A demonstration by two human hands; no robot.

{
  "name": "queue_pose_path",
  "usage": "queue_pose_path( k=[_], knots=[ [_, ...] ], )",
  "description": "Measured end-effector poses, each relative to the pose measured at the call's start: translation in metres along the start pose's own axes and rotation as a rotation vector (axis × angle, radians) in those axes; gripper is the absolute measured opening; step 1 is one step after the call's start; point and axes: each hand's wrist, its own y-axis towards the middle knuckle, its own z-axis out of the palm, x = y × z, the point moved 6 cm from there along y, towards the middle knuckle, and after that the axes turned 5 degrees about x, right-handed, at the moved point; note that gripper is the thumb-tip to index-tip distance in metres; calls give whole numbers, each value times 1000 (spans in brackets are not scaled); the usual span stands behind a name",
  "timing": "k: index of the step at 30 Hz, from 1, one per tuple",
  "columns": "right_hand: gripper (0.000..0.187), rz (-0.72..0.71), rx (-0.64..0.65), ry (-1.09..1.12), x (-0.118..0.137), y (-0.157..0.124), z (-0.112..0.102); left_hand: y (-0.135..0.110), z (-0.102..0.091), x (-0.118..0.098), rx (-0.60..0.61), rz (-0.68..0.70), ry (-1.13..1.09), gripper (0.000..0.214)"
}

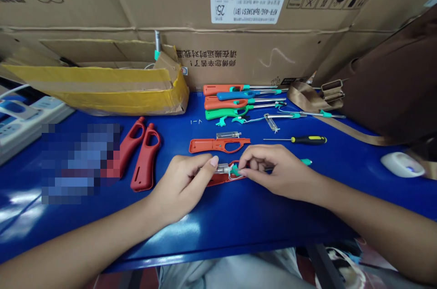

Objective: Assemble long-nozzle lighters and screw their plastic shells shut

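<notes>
On the blue table (239, 216) my left hand (186, 179) and my right hand (273, 168) meet over a red lighter shell half (218, 179). Both pinch a small clear and metal insert with a teal part (229, 169) that lies in that shell. A thin metal tube with a teal tip (305, 161) sticks out to the right behind my right hand. Just beyond lies another red shell half (218, 144) with a clear tank piece (228, 134) above it.
Two red handle shells (141, 154) lie at the left. Several finished long lighters (239, 100) and loose tubes lie at the back. A yellow-handled screwdriver (300, 139) is at the right, and a white mouse (401, 164) beyond. A taped cardboard box (102, 86) stands back left.
</notes>
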Motion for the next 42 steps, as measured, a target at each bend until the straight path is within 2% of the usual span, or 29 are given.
queue_pose_path(
  k=[2, 5, 31, 42],
  knots=[
    [12, 121, 49, 148, -5, 0, 3, 0, 1, 3, 20, -49, -17, 51],
    [16, 157, 90, 252, -4, -1, 5, 1, 0, 6, 28, -76, -37, 52],
    [18, 116, 104, 159, -6, -2, 7, 4, 8, 1, 117, -12, 73, 46],
    [19, 116, 114, 155, -8, -1, 9, 4, 9, 1, 112, -2, 78, 46]
  ],
)
